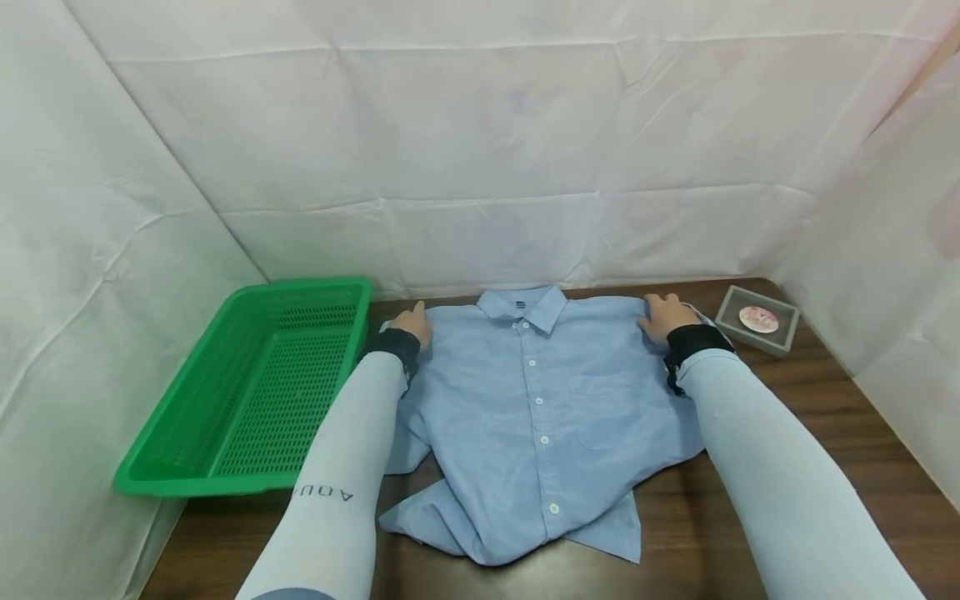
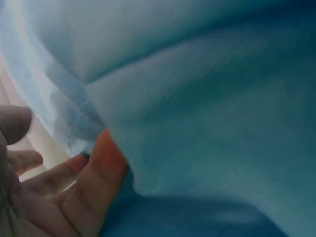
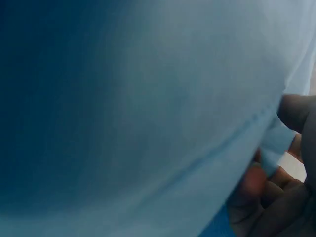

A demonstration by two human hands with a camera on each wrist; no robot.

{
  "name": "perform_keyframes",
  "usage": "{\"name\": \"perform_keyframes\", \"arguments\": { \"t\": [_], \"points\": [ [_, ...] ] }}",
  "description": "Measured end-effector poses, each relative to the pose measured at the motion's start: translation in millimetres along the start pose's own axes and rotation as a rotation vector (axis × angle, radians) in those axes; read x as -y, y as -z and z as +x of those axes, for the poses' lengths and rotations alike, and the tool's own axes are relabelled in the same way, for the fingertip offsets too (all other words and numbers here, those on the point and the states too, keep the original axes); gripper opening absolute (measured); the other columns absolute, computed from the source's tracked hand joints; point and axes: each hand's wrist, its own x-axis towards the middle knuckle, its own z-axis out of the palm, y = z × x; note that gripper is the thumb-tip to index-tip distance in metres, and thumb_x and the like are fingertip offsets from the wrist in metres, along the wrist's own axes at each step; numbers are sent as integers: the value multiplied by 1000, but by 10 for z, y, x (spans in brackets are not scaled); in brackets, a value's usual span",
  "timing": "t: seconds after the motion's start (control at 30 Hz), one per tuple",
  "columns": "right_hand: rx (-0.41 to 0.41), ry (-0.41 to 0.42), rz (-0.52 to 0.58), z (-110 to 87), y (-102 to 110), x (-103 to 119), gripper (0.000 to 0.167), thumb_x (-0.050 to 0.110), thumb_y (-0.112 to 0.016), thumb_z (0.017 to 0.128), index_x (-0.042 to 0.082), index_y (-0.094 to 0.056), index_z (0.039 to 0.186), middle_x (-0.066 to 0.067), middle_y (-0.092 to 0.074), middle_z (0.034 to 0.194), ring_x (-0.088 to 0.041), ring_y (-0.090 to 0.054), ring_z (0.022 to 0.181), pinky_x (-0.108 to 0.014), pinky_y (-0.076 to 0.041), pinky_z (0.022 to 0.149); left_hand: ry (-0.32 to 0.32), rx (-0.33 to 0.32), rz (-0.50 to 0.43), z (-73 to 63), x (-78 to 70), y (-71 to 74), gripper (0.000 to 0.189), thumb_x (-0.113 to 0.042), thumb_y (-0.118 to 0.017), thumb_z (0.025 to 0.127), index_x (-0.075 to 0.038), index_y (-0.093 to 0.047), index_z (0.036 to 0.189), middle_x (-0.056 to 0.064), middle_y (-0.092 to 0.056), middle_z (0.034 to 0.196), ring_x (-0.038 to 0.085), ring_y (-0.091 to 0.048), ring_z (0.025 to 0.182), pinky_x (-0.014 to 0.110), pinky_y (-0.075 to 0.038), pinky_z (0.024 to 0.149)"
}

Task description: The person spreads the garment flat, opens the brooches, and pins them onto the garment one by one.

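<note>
Makeshift booth; whether it's set up in a home, lab or workshop can't be told. Dark wood-grain table (image 1: pixel 697 517) is screened by white, fold-creased sheeting (image 1: pixel 480 125) along far, left and right edges. Only a tan strip (image 1: pixel 917 82) is left showing through a gap above the far right corner. Household-type items are set out: blue shirt (image 1: pixel 480 375) spread from far edge, green perforated basket (image 1: pixel 217 486) along left edge.

Around me: creased white sheeting (image 1: pixel 480 125), far, left and right | before me: dark wood-grain table (image 1: pixel 817 400), pale glare at near side
</note>
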Motion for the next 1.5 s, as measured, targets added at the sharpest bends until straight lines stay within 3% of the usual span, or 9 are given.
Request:
{"name": "perform_keyframes", "arguments": {
  "t": [0.2,0.4,0.63,0.77,0.97,1.07,1.2,1.33,1.5],
  "points": [
    [-75,34,39,-29,39,82,43,21,-49,99,-6,-49,133,-35,-49,127,-51,-45,117,-62,-36,95,-2,-34,0,64,87,-58,56,-17,-41,102,-5,-21,152,34,-32,142,52,-48,115,58,-41,96],
    [-130,61,142,-60,83,150,37,18,-51,98,-8,-56,124,-31,-57,120,-46,-55,107,-59,-41,91,10,-13,-8,16,55,-29,54,-13,-41,102,-2,-21,150,30,-43,137,48,-49,117,57,-40,98],
    [-29,69,265,2,98,103,53,35,-51,99,-6,-50,134,-13,-65,68,-24,-62,55,-42,-48,67,-27,-96,-5,-69,-51,74,28,-14,-48,99,0,-63,118,20,-64,112,38,-61,101,51,-49,86],
    [-65,128,314,7,174,107,44,28,-50,100,-2,-55,131,-6,-60,57,-21,-59,49,-35,-46,58,-57,-169,-4,-87,-67,166,26,-10,-46,101,-4,-70,110,16,-69,105,33,-67,89,45,-54,74],
    [-201,111,413,-74,360,154,34,20,-49,101,1,-57,128,-8,-61,58,-23,-61,51,-34,-46,53,-85,-360,-31,-49,-42,299,28,-5,-46,99,1,-66,81,19,-66,84,31,-64,71,43,-51,61],
    [-213,86,439,-71,419,151,35,21,-44,102,3,-53,130,-7,-62,60,-22,-61,53,-35,-47,55,-91,-417,-75,-62,-70,383,26,-6,-46,100,3,-67,87,21,-65,90,33,-64,79,44,-52,67],
    [-228,58,457,-31,473,169,37,23,-40,103,3,-51,133,-10,-65,66,-20,-64,58,-43,-48,69,-84,-440,-160,-87,-165,490,28,-10,-44,102,4,-68,104,23,-64,103,37,-63,95,46,-51,80],
    [-264,31,488,6,515,212,35,22,-41,103,3,-54,130,-19,-68,89,-25,-70,73,-49,-45,83,-72,-437,-192,-51,-223,555,30,-12,-42,104,4,-66,113,22,-60,108,36,-58,104,45,-48,88],
    [-292,22,516,7,526,239,34,17,-38,104,-1,-57,124,-26,-59,115,-38,-64,100,-49,-46,85,-60,-429,-207,31,-208,559,29,-11,-41,104,3,-63,117,22,-58,111,36,-54,107,45,-46,90]
  ]
}}
